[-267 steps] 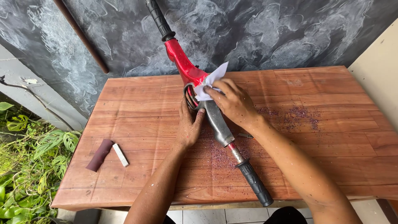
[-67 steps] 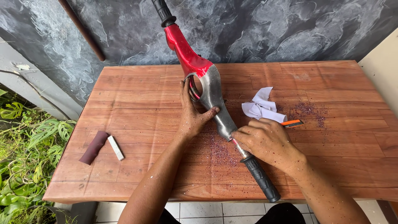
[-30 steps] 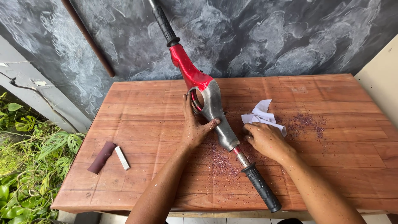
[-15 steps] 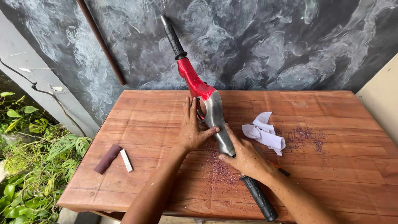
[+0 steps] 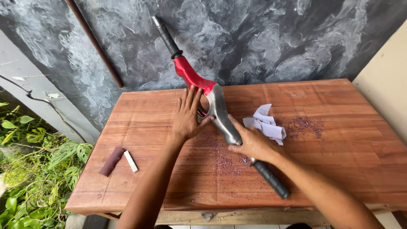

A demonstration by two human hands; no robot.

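Right hand hiding the shears' lower shaft, forearms cut off by bottom edge

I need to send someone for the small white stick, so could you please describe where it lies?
Look at the wooden table, near its left front corner. There the white stick lies beside a dark maroon block, far left of the left hand; it is the thinner, paler one.

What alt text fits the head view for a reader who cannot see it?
Two bare hands steady long-handled garden shears with red and grey metal arms on a reddish wooden table: left hand flat beside them, right hand gripping one arm above its black handle. Crumpled white paper lies nearby.
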